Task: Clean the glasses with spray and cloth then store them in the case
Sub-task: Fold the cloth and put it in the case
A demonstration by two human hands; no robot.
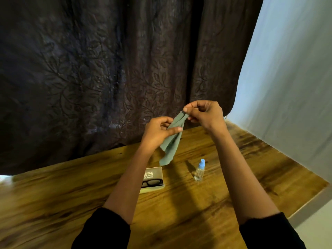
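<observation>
The right hand pinches the top corner of the green cloth in its fingers. The left hand clamps the cloth lower, at 7 o'clock. On the wooden bench below, black glasses lie in the open case, with the spray bottle upright at its 3 o'clock.

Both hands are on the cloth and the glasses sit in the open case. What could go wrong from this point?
1. The spray bottle stands slim and upright beside the case; a lowering right hand could tip it.
2. The green cloth hangs bunched between the left hand and the right hand; wiping with it bunched may leave smears.
</observation>
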